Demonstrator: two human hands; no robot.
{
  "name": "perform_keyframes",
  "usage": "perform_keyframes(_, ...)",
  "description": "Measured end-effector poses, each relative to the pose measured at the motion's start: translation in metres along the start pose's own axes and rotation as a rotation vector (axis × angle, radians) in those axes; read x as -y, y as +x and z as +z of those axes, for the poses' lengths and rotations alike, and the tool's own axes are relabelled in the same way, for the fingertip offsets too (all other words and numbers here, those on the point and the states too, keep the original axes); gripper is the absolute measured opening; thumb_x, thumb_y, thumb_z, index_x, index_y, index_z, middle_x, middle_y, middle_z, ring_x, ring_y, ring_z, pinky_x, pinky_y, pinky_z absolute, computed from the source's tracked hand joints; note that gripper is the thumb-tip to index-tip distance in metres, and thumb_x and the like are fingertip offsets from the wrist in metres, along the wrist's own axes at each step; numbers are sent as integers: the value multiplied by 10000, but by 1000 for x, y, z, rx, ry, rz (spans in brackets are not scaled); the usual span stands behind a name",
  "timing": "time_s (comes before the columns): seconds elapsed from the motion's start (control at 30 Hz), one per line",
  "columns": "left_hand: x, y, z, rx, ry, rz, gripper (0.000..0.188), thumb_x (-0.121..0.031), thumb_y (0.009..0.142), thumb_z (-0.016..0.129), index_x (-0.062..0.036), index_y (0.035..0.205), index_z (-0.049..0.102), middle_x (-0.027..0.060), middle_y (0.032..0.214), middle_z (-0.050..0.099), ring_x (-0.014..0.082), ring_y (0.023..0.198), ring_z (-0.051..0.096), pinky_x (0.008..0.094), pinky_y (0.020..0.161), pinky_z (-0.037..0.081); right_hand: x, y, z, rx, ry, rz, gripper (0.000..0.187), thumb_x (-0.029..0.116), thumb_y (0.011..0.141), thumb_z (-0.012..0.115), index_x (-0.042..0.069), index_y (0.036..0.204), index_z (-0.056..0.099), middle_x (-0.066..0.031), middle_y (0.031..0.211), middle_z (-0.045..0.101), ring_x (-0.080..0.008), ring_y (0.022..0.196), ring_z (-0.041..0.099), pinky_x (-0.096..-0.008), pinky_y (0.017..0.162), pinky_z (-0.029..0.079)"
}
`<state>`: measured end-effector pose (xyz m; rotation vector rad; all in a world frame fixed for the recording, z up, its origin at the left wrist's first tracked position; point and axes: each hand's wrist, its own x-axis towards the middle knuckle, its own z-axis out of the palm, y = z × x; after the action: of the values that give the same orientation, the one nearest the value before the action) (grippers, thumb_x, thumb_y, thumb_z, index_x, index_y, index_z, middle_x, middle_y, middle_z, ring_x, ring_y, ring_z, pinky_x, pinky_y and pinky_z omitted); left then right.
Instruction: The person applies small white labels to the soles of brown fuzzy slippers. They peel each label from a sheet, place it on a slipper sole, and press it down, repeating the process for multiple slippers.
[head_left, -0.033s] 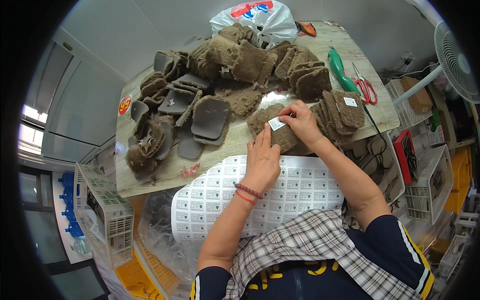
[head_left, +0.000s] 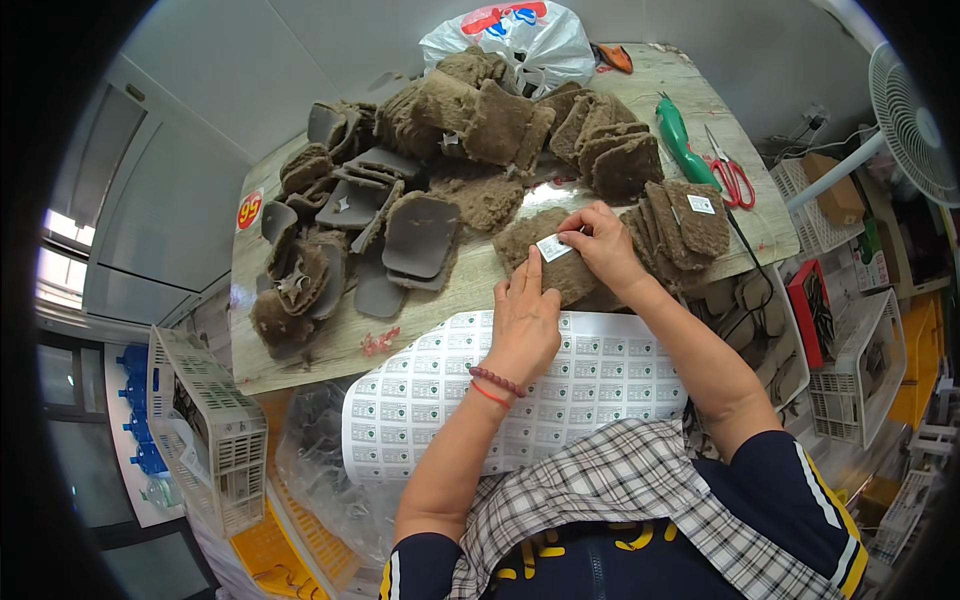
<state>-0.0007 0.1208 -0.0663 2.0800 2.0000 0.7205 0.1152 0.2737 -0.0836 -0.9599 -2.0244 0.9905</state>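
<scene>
A small white printed label (head_left: 553,247) lies on a brown fuzzy pad (head_left: 570,278) at the table's near edge. At the label's right end, the thumb and fingers of my right hand (head_left: 603,246) pinch it. My left hand (head_left: 525,320) has its fingers stretched out, the tips touching the pad and the label's lower left edge. Under my left wrist spreads a large sheet of printed labels (head_left: 420,400), drooping over the table's front edge. Just right of my right hand, several similar pads (head_left: 665,230) lean together, the outermost bearing a white label (head_left: 701,204).
Piles of brown pads (head_left: 490,110), some with grey backs (head_left: 420,235), cover the table's left and middle. A green corded tool (head_left: 682,145) and red-handled scissors (head_left: 733,182) lie at the right. A white plastic bag (head_left: 540,45) stands behind. Crates (head_left: 225,440) and a fan (head_left: 905,105) flank the table.
</scene>
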Motion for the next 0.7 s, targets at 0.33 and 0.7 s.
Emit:
perform_keyframes(0.33,-2,1,-4,36,21,-39,80,-58,819,553,-1,823,609,297,1459,340,368,1330,354,473,1059,270,18,-10,-26,-29,599,74,26,53,894,625,36,909,612,13,877,582,-55,781,512,-209,708,422)
perform_keyframes(0.7,-8,-4,-6,-5,-31,-24,72,-22,851,528,25,859,582,273,1383,431,389,1313,396,517,1099,260,-15,17,0,178,161,218,162,180,840,666,26,887,642,-41,793,637,-135,728,563,-297,673,461)
